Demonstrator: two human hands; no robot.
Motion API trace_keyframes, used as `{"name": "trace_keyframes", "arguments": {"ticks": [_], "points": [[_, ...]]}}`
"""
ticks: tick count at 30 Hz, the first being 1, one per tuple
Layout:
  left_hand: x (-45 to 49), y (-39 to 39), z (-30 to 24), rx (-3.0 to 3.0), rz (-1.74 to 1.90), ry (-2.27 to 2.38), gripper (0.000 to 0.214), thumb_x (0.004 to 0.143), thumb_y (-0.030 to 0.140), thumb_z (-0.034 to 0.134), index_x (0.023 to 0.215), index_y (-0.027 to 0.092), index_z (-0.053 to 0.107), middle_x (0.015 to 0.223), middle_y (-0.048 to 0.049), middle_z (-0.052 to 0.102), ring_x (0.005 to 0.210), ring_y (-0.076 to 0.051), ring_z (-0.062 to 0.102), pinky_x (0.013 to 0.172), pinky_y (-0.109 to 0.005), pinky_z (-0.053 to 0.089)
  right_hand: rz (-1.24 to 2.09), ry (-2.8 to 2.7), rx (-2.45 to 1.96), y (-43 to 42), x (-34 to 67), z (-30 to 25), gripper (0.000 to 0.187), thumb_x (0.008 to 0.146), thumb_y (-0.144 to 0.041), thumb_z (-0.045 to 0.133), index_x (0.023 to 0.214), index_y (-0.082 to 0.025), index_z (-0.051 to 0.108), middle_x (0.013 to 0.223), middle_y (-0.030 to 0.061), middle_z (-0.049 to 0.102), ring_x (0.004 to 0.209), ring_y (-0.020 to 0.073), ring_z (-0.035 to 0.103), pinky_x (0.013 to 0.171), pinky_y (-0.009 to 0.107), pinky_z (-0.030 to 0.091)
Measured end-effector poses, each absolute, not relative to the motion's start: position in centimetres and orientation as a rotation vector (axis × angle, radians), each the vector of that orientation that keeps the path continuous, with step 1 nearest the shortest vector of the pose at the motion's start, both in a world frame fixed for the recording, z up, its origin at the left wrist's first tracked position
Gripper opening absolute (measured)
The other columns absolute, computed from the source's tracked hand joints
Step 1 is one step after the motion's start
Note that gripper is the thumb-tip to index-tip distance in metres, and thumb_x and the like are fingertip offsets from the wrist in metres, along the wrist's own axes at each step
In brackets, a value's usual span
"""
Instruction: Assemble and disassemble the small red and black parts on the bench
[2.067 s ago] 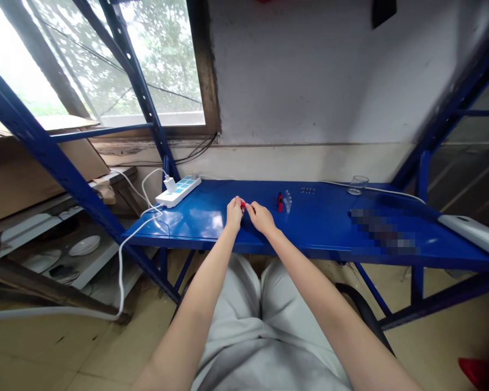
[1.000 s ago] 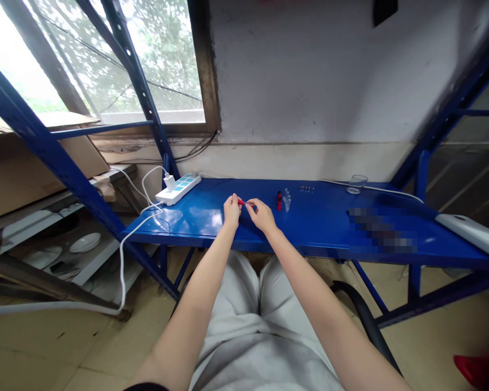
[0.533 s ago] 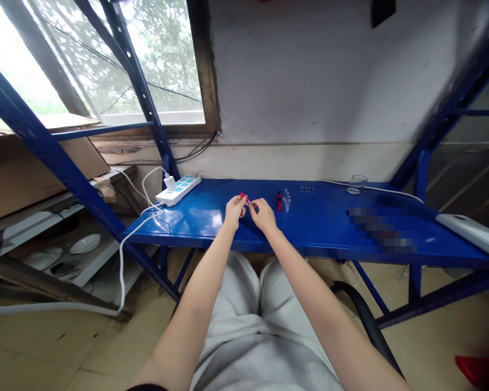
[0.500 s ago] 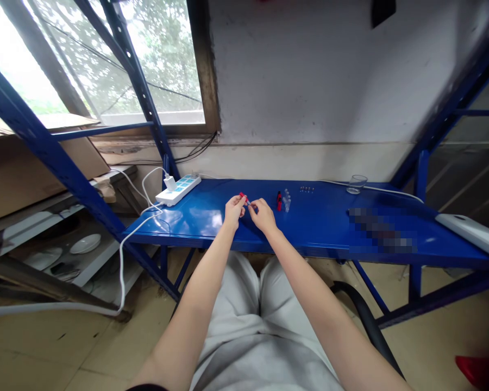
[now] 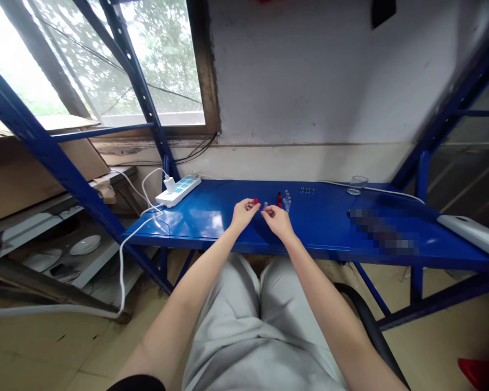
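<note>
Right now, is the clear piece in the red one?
Out: right hand holds the clear piece, left hand the red piece, visibly apart.

Left hand (image 5: 243, 214) holding red piece (image 5: 256, 201), right hand (image 5: 279, 220) nearby

Below the window (image 5: 171, 65) lies a white power strip (image 5: 181, 190) holding a white plug (image 5: 170, 184).

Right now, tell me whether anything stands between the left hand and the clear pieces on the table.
Yes: in this view, the right hand, holding a pale piece, then the red-black items, come between the left hand and clear pieces.
</note>
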State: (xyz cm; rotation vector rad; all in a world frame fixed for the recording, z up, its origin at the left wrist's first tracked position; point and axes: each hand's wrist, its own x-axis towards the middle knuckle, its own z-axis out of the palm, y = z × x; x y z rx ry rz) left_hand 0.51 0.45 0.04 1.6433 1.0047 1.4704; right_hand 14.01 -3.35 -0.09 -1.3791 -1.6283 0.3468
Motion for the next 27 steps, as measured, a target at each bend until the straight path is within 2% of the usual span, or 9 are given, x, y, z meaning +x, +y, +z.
{"name": "trace_keyframes", "arguments": {"ticks": [3, 11, 22, 27], "points": [[2.3, -0.4, 0.4, 1.849, 1.337, 1.061, 0.021, 0.068, 0.031, 0.064, 0.078, 0.013, 0.064, 0.07, -0.0038, 0.064, 0.063, -0.011, 0.057, 0.061, -0.023, 0.044, 0.381, -1.6, -1.51, -4.1, 17.3, 0.4, 0.014, 0.072, -0.03, 0.058, 0.077, -0.018, 0.064, 0.073, 0.0035, 0.067, 0.068, 0.0153, 0.06, 0.064, 0.024, 0.043], [6.8, -1.1, 0.6, 2.107, 1.124, 1.37, 0.017, 0.07, 0.031, 0.061, 0.077, 0.017, 0.066, 0.071, -0.0026, 0.064, 0.066, -0.013, 0.057, 0.063, -0.024, 0.042, 0.257, -1.611, -1.732, -4.1, 20.9, 0.4, 0.016, 0.072, -0.034, 0.06, 0.072, -0.019, 0.065, 0.072, 0.0038, 0.067, 0.068, 0.0156, 0.06, 0.057, 0.023, 0.039], [7.5, -0.7, 0.0, 2.298, 0.865, 1.59, 0.015, 0.07, 0.033, 0.061, 0.07, 0.019, 0.064, 0.075, -0.0043, 0.063, 0.072, -0.017, 0.056, 0.063, -0.027, 0.041, 0.126, -1.633, -1.929, -3.6, 21.1, -0.7, 0.021, 0.076, -0.038, 0.055, 0.08, -0.021, 0.068, 0.078, 0.0041, 0.068, 0.075, 0.018, 0.06, 0.059, 0.025, 0.037], [6.3, -1.1, 0.1, 2.346, 0.93, 1.539, 0.022, 0.07, 0.035, 0.063, 0.083, 0.018, 0.061, 0.078, -0.0037, 0.061, 0.077, -0.018, 0.055, 0.067, -0.028, 0.043, 0.117, -1.641, -1.944, -3.8, 21.0, -0.7, 0.023, 0.077, -0.039, 0.054, 0.085, -0.022, 0.067, 0.079, 0.0034, 0.068, 0.077, 0.018, 0.06, 0.061, 0.025, 0.036]]}}
